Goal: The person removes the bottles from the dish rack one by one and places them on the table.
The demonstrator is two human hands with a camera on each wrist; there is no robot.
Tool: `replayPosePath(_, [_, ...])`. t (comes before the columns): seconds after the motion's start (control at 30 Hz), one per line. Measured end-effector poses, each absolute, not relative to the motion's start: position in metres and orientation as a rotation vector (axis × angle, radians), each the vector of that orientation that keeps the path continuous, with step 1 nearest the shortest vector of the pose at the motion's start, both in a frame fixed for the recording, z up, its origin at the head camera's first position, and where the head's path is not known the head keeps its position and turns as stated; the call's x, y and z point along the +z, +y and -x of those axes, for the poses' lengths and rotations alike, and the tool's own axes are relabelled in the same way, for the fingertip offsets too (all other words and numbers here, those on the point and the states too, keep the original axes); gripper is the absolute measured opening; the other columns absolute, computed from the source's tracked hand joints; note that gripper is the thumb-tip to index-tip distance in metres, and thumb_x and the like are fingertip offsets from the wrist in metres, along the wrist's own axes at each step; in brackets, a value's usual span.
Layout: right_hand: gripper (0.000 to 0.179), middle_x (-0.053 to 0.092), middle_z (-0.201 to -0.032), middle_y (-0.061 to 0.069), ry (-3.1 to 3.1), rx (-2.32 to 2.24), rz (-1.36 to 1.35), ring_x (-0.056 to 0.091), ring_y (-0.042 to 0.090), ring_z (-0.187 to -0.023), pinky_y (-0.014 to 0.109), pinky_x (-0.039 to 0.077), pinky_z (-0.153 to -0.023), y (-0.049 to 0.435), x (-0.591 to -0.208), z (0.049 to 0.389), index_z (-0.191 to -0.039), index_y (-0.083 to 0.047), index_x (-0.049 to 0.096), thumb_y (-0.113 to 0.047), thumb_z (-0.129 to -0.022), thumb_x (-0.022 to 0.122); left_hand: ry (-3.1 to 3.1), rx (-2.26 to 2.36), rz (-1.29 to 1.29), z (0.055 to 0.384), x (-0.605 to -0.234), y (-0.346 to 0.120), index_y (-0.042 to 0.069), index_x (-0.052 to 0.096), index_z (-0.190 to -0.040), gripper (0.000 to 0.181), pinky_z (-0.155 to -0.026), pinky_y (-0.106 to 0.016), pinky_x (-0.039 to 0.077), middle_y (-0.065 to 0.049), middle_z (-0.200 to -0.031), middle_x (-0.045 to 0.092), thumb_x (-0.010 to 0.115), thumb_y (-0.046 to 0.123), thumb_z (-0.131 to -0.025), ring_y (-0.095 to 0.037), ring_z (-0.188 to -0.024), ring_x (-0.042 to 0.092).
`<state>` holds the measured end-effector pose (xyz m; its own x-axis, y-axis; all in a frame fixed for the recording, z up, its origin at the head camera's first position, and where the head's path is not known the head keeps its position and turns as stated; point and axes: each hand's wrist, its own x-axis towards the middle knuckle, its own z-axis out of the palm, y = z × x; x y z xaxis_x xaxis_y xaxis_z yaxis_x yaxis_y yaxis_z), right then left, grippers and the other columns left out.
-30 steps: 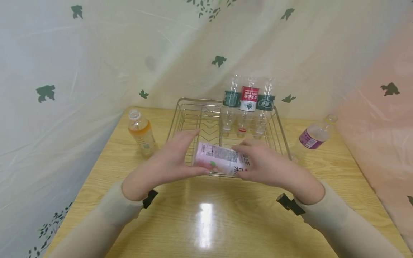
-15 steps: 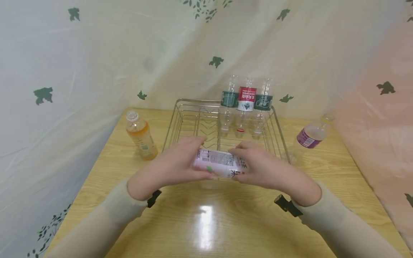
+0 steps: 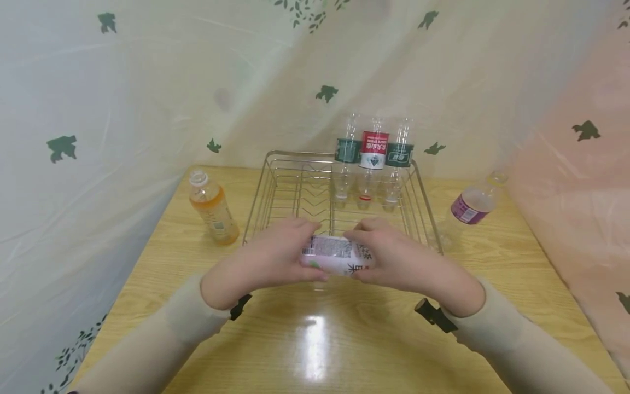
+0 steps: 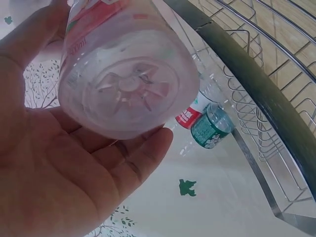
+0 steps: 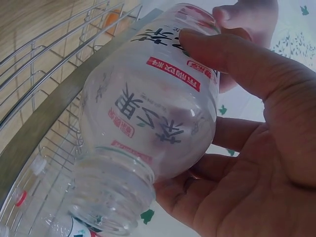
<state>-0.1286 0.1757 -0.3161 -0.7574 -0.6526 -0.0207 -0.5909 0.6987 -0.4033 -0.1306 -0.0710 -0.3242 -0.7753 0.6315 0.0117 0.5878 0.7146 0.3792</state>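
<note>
A capless clear plastic bottle with a pink-and-white label (image 3: pixel 333 255) lies sideways between my hands, over the near edge of a wire dish rack (image 3: pixel 301 154). My left hand (image 3: pixel 275 256) holds its base end; in the left wrist view the fingers and thumb curl about the bottle's base (image 4: pixel 129 86). My right hand (image 3: pixel 401 256) grips the body toward the neck end, thumb on the label. In the right wrist view the open threaded neck (image 5: pixel 113 190) points away from that hand. Much of the bottle is covered by fingers in the head view.
Upside-down bottles stand at the rack's back right: one red-labelled (image 3: pixel 374 149) between two green-labelled ones, the left (image 3: pixel 347 150) and right (image 3: pixel 399 155). An orange-drink bottle (image 3: pixel 215 213) stands left of the rack, a purple-labelled bottle (image 3: pixel 471 207) right. A patterned curtain (image 3: pixel 147 82) hangs behind.
The pink-labelled bottle has come slightly nearer to me and turned more level. My left hand has moved right and closed round its base end. The other bottles stay put.
</note>
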Motion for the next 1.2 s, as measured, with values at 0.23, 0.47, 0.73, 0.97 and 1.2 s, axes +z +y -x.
replayPosePath(0.23, [0.068, 0.061, -0.115, 0.009, 2.74, -0.569, 1.049, 0.056, 0.017, -0.094, 0.026, 0.054, -0.075, 0.173, -0.317, 0.127, -0.134, 0.002, 0.063, -0.016, -0.075, 0.091, 2.808, 0.525, -1.038, 0.131, -0.328, -0.067, 0.006, 0.065, -0.12, 0.066, -0.072, -0.027, 0.052, 0.001, -0.101, 0.063, 0.089, 0.047, -0.076, -0.015, -0.09, 0.056])
replayPosePath(0.47, [0.066, 0.06, -0.117, 0.011, 2.743, -0.561, 1.057, 0.056, 0.018, -0.095, 0.025, 0.054, -0.074, 0.171, -0.319, 0.127, -0.133, 0.002, 0.063, -0.016, -0.075, 0.091, 2.816, 0.466, -1.031, 0.129, -0.329, -0.065, 0.007, 0.065, -0.121, 0.064, -0.074, -0.027, 0.051, 0.001, -0.103, 0.064, 0.088, 0.049, -0.078, -0.014, -0.092, 0.055])
replayPosePath(0.73, [0.064, 0.06, -0.116, 0.011, 2.751, -0.561, 1.082, 0.055, 0.018, -0.095, 0.025, 0.054, -0.074, 0.171, -0.32, 0.126, -0.131, 0.002, 0.063, -0.016, -0.076, 0.091, 2.815, 0.495, -1.02, 0.128, -0.329, -0.065, 0.008, 0.066, -0.121, 0.06, -0.076, -0.028, 0.052, 0.0, -0.106, 0.066, 0.089, 0.043, -0.078, -0.016, -0.096, 0.056])
replayPosePath(0.97, [0.067, 0.06, -0.119, 0.012, 2.749, -0.572, 1.061, 0.056, 0.019, -0.098, 0.027, 0.055, -0.077, 0.173, -0.321, 0.125, -0.134, 0.002, 0.062, -0.017, -0.077, 0.09, 2.819, 0.536, -1.033, 0.128, -0.33, -0.066, 0.007, 0.066, -0.121, 0.059, -0.074, -0.028, 0.052, -0.001, -0.108, 0.067, 0.089, 0.042, -0.079, -0.016, -0.095, 0.057])
replayPosePath(1.2, [0.073, 0.058, -0.132, 0.014, 2.747, -0.615, 1.037, 0.059, 0.024, -0.109, 0.037, 0.056, -0.089, 0.176, -0.321, 0.125, -0.142, 0.0, 0.055, -0.023, -0.081, 0.089, 2.832, 0.621, -1.04, 0.128, -0.335, -0.071, 0.005, 0.066, -0.121, 0.06, -0.079, -0.032, 0.054, -0.004, -0.11, 0.067, 0.09, 0.038, -0.078, -0.018, -0.098, 0.058])
